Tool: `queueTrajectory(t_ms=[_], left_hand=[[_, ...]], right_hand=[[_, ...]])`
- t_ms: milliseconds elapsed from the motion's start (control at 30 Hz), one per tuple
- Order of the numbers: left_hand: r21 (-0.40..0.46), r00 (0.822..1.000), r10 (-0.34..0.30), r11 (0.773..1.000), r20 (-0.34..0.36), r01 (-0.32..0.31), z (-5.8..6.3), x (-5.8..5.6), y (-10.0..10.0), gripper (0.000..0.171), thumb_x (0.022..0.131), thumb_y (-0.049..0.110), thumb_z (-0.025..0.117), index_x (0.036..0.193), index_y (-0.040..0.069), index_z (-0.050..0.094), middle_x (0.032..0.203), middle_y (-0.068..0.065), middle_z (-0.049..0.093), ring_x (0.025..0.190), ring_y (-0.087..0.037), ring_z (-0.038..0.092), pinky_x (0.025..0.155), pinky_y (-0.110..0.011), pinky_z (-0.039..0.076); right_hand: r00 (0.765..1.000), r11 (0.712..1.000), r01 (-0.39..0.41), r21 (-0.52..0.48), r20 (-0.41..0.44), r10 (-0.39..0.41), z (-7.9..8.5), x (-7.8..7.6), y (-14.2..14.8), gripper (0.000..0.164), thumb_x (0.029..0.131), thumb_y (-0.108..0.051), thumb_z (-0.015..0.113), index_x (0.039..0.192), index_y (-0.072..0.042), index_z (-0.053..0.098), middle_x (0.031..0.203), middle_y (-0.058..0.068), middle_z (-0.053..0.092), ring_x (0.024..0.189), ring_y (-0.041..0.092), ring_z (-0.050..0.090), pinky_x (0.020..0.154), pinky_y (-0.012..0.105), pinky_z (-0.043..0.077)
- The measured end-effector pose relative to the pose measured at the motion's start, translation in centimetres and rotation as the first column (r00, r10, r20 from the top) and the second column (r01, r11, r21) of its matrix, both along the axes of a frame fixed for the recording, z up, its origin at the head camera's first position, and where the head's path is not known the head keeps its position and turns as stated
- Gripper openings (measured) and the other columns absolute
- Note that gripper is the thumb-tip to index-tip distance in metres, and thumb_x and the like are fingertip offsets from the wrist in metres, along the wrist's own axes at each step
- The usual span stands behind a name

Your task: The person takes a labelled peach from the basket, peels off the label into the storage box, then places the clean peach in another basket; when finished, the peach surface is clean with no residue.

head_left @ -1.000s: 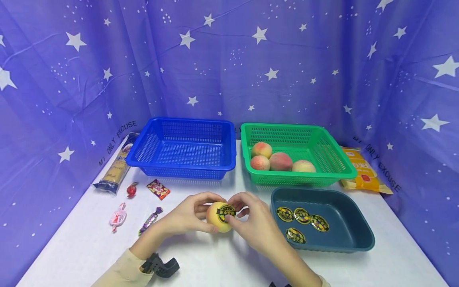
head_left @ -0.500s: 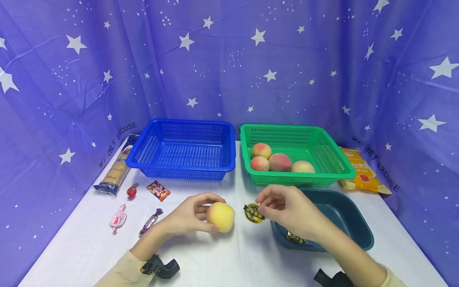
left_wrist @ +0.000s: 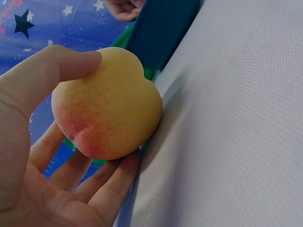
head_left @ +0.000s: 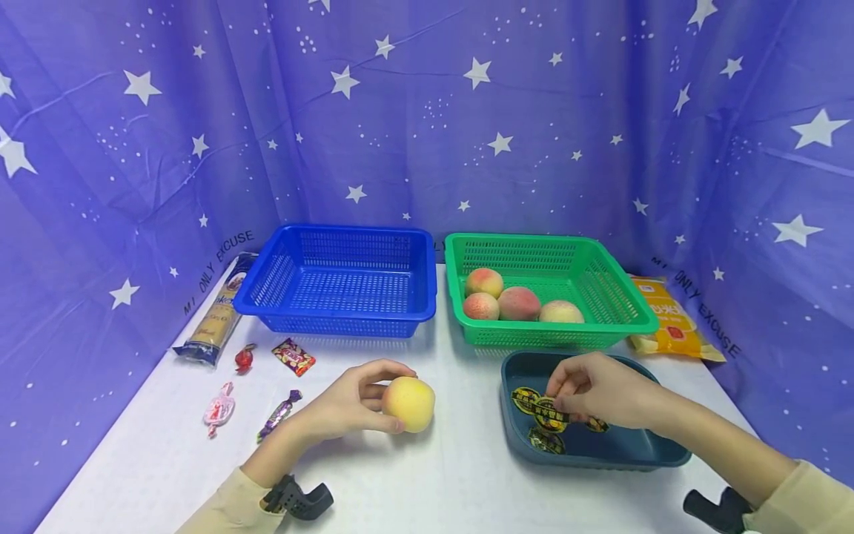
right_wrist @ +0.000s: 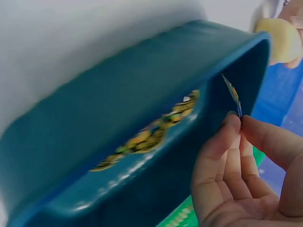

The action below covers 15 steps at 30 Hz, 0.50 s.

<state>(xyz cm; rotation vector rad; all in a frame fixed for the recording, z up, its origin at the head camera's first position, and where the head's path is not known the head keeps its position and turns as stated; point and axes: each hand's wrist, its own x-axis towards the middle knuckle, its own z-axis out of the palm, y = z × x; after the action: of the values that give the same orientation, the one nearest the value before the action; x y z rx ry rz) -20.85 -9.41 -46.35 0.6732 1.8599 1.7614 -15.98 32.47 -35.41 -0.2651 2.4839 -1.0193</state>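
Note:
A yellow peach (head_left: 410, 405) with a reddish blush sits on the white table, gripped between thumb and fingers of my left hand (head_left: 363, 397). The left wrist view shows the thumb across the top of this peach (left_wrist: 106, 104) and the fingers under it. Between thumb and fingertip, my right hand (head_left: 600, 391) pinches a black-and-gold sticker (head_left: 551, 415) over the dark teal tray (head_left: 640, 445). Seen from the right wrist, that sticker (right_wrist: 233, 96) is nearly edge-on. Several similar stickers (head_left: 545, 440) lie on the tray's floor, partly hidden by the hand.
Behind stand a blue basket (head_left: 336, 326) and a green basket (head_left: 554, 337) holding several peaches (head_left: 519, 304). Wrapped candies (head_left: 293, 357) are scattered at left. A pasta packet (head_left: 216, 319) lies at the far left, an orange packet (head_left: 674, 322) at the far right.
My right hand has pulled the sticker off the peach and carried it right, over the teal tray. The left hand has stayed in place, holding the peach.

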Motion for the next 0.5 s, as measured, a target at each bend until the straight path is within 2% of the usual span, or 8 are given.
queueTrajectory(t_ms=[133, 300, 500], left_hand=[[0.007, 1.0, -0.005, 1.0, 0.003, 0.005, 0.1, 0.0, 0.0, 0.075, 0.083, 0.003, 0.093, 0.15, 0.016, 0.063, 0.161, -0.016, 0.056, 0.133, -0.035, 0.072, 0.107, -0.041, 0.065], [0.009, 1.0, -0.011, 1.0, 0.004, 0.011, 0.0, -0.1, 0.0, 0.076, 0.082, 0.002, 0.093, 0.15, 0.016, 0.063, 0.16, -0.017, 0.055, 0.132, -0.035, 0.072, 0.105, -0.042, 0.066], [0.01, 1.0, -0.01, 1.0, 0.01, 0.009, 0.0, -0.1, 0.0, 0.078, 0.081, 0.001, 0.094, 0.151, 0.015, 0.062, 0.158, -0.017, 0.058, 0.132, -0.036, 0.073, 0.105, -0.043, 0.066]], right_hand=[[0.999, 1.0, 0.007, 0.02, 0.032, -0.007, -0.5, 0.2, 1.5, 0.01, 0.102, -0.006, 0.073, 0.109, 0.0, 0.07, 0.081, 0.006, 0.067, 0.071, 0.019, 0.063, 0.061, 0.03, 0.057], [0.998, 0.996, 0.01, 0.086, 0.061, -0.016, -1.3, 0.4, 2.8, 0.007, 0.101, -0.006, 0.074, 0.105, -0.001, 0.07, 0.081, 0.005, 0.064, 0.075, 0.02, 0.061, 0.063, 0.027, 0.055], [0.999, 0.969, -0.027, 0.247, -0.027, 0.034, -2.0, 1.0, 3.3, 0.013, 0.098, -0.007, 0.079, 0.093, -0.01, 0.068, 0.078, 0.0, 0.062, 0.074, 0.016, 0.057, 0.061, 0.025, 0.048]])
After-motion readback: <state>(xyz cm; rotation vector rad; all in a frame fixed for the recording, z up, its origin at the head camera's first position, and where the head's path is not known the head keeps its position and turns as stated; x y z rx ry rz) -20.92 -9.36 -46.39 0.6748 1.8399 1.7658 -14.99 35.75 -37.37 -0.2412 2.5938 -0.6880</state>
